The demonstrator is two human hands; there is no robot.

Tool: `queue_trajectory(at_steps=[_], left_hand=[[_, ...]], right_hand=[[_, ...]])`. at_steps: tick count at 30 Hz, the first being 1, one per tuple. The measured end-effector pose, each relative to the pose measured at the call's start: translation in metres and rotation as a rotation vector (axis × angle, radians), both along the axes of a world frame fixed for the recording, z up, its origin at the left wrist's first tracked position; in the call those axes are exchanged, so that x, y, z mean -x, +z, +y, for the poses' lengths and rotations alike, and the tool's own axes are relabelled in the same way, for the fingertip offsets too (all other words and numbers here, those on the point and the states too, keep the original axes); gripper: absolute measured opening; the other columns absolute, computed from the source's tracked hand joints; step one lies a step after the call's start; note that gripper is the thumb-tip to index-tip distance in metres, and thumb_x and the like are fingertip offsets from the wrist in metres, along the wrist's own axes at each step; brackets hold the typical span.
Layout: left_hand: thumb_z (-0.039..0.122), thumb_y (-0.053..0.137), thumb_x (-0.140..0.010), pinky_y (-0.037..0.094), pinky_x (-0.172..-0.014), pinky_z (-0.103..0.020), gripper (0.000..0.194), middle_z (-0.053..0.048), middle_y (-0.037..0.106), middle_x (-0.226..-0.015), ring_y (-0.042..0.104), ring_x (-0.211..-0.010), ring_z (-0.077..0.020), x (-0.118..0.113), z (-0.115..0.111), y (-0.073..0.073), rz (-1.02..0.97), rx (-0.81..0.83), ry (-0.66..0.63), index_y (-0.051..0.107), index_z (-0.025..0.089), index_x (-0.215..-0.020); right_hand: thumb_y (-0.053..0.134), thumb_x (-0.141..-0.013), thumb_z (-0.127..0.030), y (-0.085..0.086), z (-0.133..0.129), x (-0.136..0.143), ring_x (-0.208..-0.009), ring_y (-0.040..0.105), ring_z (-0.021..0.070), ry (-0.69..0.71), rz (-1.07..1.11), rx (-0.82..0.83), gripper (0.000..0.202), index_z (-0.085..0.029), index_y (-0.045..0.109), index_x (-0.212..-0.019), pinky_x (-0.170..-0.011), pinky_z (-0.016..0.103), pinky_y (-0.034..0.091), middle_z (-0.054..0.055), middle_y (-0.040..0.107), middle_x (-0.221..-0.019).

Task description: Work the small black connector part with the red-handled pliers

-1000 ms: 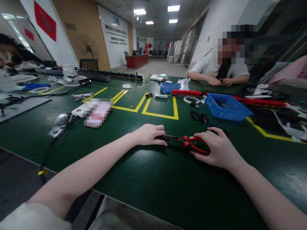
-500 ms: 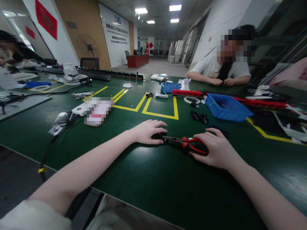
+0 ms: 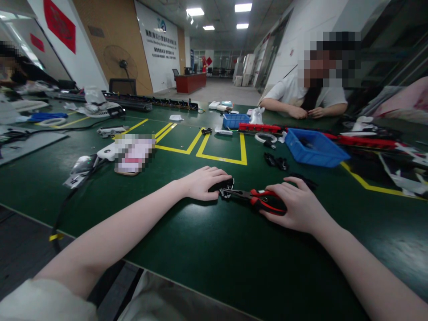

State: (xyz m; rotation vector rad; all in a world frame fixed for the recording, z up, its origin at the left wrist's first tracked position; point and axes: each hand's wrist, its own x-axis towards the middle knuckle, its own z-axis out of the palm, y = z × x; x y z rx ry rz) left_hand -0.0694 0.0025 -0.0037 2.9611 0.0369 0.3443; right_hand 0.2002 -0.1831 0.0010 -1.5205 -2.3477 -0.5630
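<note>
Red-and-black long-nose pliers [image 3: 267, 200] lie in the grip of my right hand [image 3: 296, 203], fingers wrapped round the handles. Their tips point left and meet a small black part with shiny metal edges [image 3: 228, 186]. My left hand [image 3: 203, 183] holds that part from the left, its fingers over the top. Both hands are low over the dark green table [image 3: 207, 249]. The part's underside and my left thumb are mostly hidden.
A phone [image 3: 133, 156] and a white device [image 3: 109, 150] are at left. Beyond my right hand are black pieces [image 3: 276, 161] and a blue bin [image 3: 314, 149]. Across the table sits a person [image 3: 304, 96], hands on the tabletop. Yellow tape [image 3: 222, 159] marks the surface.
The fingers of my left hand have shifted, and more of the black part and its metal edges shows. The pliers have moved slightly left in the view.
</note>
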Motion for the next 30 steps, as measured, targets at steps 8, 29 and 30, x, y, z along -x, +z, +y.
queue_trajectory(at_steps=[8,29,30], left_hand=[[0.059,0.060,-0.090,0.040,-0.105,-0.044,0.075,-0.015,0.051,-0.145,0.052,-0.128,-0.0318,-0.0015,-0.0042,-0.0002,-0.008,0.015,0.018,0.043,0.014,-0.147],[0.054,0.060,-0.092,0.042,-0.102,-0.043,0.063,-0.014,0.056,-0.137,0.055,-0.120,-0.0301,-0.0020,-0.0065,0.0018,-0.018,0.053,0.030,0.051,0.015,-0.141],[0.055,0.060,-0.092,0.042,-0.102,-0.043,0.063,-0.014,0.056,-0.137,0.055,-0.120,-0.0301,-0.0021,-0.0064,0.0017,-0.017,0.055,0.030,0.051,0.016,-0.141]], right_hand=[[0.061,-0.085,-0.056,0.0000,0.0005,0.0005,-0.085,0.070,0.0271,-0.007,0.013,0.012,0.048,-0.014,0.063,-0.108,-0.097,0.052,0.041,0.012,0.074,-0.097],[0.063,-0.083,-0.051,0.0025,0.0011,0.0032,-0.085,0.070,0.0280,-0.006,0.017,-0.004,0.044,-0.017,0.061,-0.110,-0.097,0.052,0.042,0.012,0.074,-0.098],[0.063,-0.083,-0.051,0.0028,0.0012,0.0034,-0.085,0.070,0.0281,-0.005,0.018,-0.003,0.044,-0.017,0.061,-0.110,-0.097,0.053,0.043,0.012,0.075,-0.098]])
